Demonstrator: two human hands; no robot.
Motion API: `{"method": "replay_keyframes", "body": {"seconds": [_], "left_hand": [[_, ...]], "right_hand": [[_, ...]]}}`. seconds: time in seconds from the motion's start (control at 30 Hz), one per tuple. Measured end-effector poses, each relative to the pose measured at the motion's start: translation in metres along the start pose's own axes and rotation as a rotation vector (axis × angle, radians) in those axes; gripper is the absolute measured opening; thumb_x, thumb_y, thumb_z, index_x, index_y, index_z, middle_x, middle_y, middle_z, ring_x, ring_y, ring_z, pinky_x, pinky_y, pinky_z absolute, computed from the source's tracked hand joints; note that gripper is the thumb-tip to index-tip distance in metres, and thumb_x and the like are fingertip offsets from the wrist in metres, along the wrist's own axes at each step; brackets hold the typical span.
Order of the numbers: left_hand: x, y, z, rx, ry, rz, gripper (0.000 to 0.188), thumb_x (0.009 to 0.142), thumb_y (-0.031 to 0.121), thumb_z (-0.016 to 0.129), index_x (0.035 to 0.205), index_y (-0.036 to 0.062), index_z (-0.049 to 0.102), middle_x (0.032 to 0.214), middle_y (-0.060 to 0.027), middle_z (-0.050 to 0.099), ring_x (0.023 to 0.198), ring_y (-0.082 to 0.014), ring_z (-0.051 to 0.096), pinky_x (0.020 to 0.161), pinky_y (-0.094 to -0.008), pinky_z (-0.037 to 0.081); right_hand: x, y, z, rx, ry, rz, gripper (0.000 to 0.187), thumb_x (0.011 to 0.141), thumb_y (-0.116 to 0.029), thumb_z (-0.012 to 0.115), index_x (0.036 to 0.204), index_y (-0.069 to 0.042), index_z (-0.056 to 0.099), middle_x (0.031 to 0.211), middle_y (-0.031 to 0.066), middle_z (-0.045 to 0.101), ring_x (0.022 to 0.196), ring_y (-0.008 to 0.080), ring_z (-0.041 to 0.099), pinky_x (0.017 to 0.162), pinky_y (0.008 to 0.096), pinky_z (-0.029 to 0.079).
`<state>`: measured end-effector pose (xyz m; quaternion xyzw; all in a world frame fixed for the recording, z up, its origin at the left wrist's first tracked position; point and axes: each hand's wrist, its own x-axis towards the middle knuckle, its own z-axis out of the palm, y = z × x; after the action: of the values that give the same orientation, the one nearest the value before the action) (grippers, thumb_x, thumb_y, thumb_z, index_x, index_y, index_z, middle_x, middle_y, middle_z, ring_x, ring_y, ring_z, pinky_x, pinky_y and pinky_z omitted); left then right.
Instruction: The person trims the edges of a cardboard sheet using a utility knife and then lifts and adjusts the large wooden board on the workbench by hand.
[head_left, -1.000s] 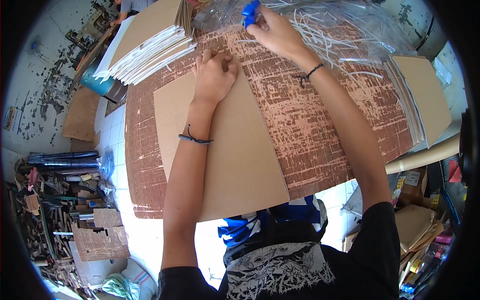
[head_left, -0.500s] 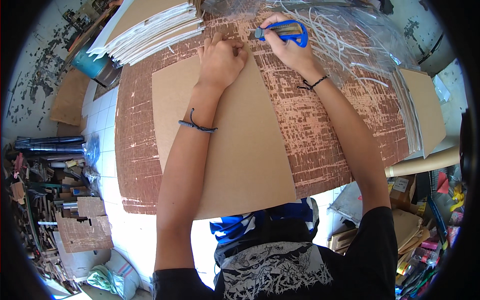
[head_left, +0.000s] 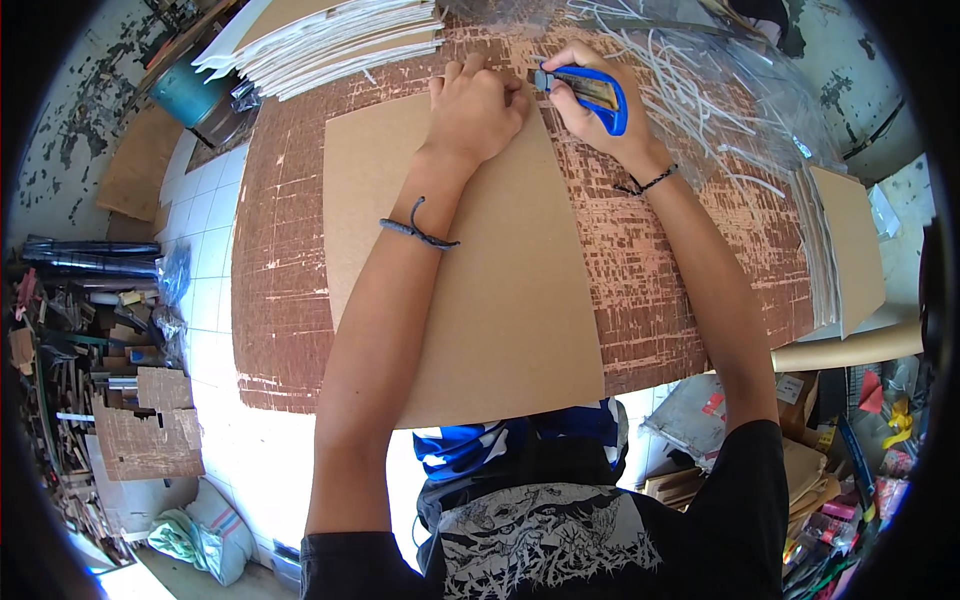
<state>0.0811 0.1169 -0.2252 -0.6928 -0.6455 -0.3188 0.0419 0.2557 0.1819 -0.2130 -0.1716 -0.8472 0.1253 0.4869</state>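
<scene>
A large sheet of brown cardboard [head_left: 500,290] lies lengthwise on the worn wooden table. My left hand [head_left: 477,112] presses on its far right corner, the fingers bent and somewhat apart. Beyond that corner, my right hand [head_left: 610,118] is closed around a blue box cutter [head_left: 617,118], which has a grey knob at its left end. The cutter's tip points toward my left hand, just past the sheet's right edge. Whether the blade touches the table is too small to tell.
A thick stack of white-edged boards [head_left: 340,48] sits at the far left. Thin white strips [head_left: 680,100] and clear plastic [head_left: 770,110] lie at the far right. More boards [head_left: 845,240] stand at the table's right side, above a cardboard roll [head_left: 850,346].
Both hands, the sheet and the table appear shifted slightly right in view. The cutter has turned, its handle end now dipping lower to the right. My left hand stays on the sheet's corner.
</scene>
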Motion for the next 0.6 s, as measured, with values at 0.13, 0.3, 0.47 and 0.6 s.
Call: {"method": "replay_keyframes", "body": {"seconds": [0.13, 0.3, 0.47, 0.6], "left_hand": [[-0.003, 0.001, 0.004, 0.058, 0.0, -0.01, 0.03, 0.088, 0.023, 0.058, 0.108, 0.0073, 0.074, 0.12, -0.0161, 0.059, 0.116, -0.0363, 0.052, 0.103, -0.0489, 0.038], [-0.007, 0.01, 0.013, 0.196, 0.082, 0.034, 0.028, 0.087, 0.023, 0.056, 0.103, 0.007, 0.073, 0.12, -0.0174, 0.058, 0.115, -0.0355, 0.052, 0.1, -0.0505, 0.038], [-0.006, 0.009, 0.015, 0.231, 0.102, 0.036, 0.027, 0.087, 0.023, 0.056, 0.102, 0.0068, 0.072, 0.119, -0.0185, 0.057, 0.114, -0.0372, 0.052, 0.099, -0.0527, 0.038], [-0.005, 0.01, 0.016, 0.198, 0.083, 0.015, 0.027, 0.087, 0.023, 0.059, 0.1, 0.004, 0.072, 0.123, -0.0191, 0.056, 0.119, -0.0366, 0.05, 0.101, -0.0525, 0.037]], "right_hand": [[0.002, -0.008, 0.002, -0.014, -0.04, 0.026, 0.018, 0.078, -0.017, 0.068, 0.092, -0.007, 0.062, 0.075, 0.0108, 0.067, 0.066, 0.0294, 0.067, 0.061, 0.0365, 0.053], [-0.002, -0.016, 0.001, 0.012, -0.015, 0.077, 0.018, 0.079, -0.014, 0.067, 0.095, -0.006, 0.062, 0.079, 0.013, 0.07, 0.066, 0.0267, 0.069, 0.062, 0.0339, 0.054], [-0.014, -0.029, -0.004, -0.005, -0.013, 0.008, 0.019, 0.079, -0.011, 0.068, 0.095, -0.005, 0.062, 0.078, 0.0127, 0.07, 0.064, 0.0254, 0.069, 0.061, 0.0327, 0.053], [-0.017, -0.039, -0.003, -0.048, -0.03, 0.079, 0.019, 0.077, -0.01, 0.069, 0.094, -0.005, 0.061, 0.071, 0.0126, 0.067, 0.061, 0.027, 0.067, 0.058, 0.0333, 0.052]]}}
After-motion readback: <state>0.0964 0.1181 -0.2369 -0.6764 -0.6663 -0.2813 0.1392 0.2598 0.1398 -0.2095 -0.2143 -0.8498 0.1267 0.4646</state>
